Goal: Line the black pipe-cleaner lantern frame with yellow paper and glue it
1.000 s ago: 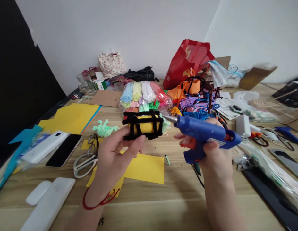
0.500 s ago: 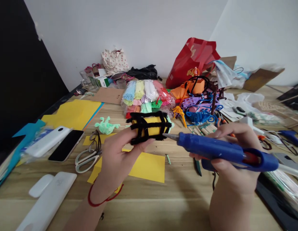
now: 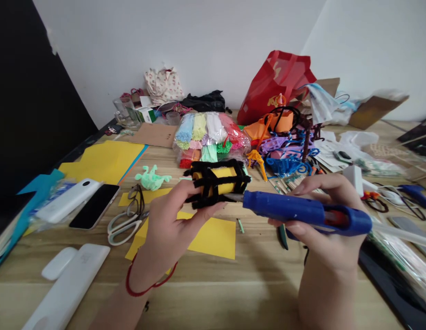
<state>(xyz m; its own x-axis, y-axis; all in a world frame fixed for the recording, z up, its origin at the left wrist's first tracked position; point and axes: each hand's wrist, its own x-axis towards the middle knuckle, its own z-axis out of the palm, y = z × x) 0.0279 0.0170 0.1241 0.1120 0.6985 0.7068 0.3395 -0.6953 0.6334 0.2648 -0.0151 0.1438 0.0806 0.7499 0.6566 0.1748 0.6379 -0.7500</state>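
Between the thumb and fingers of my left hand (image 3: pixel 174 213) is a small black pipe-cleaner frame (image 3: pixel 213 181), with a rolled yellow paper (image 3: pixel 226 179) inside its bars. My right hand (image 3: pixel 323 224) grips a blue hot glue gun (image 3: pixel 288 208), a clear glue stick trailing from its rear. The metal nozzle reaches the frame's lower front bars; whether it touches them I cannot tell. Below the hands lie yellow paper pieces (image 3: pixel 213 238). A mint-green pipe-cleaner figure (image 3: pixel 152 178) rests left of the frame.
Scissors (image 3: pixel 123 229), glasses (image 3: pixel 139 201) and a phone (image 3: pixel 95 207) lie to the left. Packed pipe cleaners (image 3: pixel 209 137) stand behind the hands. A red bag (image 3: pixel 278 87) and a heap of colourful pipe-cleaner pieces (image 3: pixel 284 146) are at the back right.
The glue gun has moved left, bringing its nozzle farther along the frame's lower edge. My left hand has shifted the frame slightly right and turned it a little.
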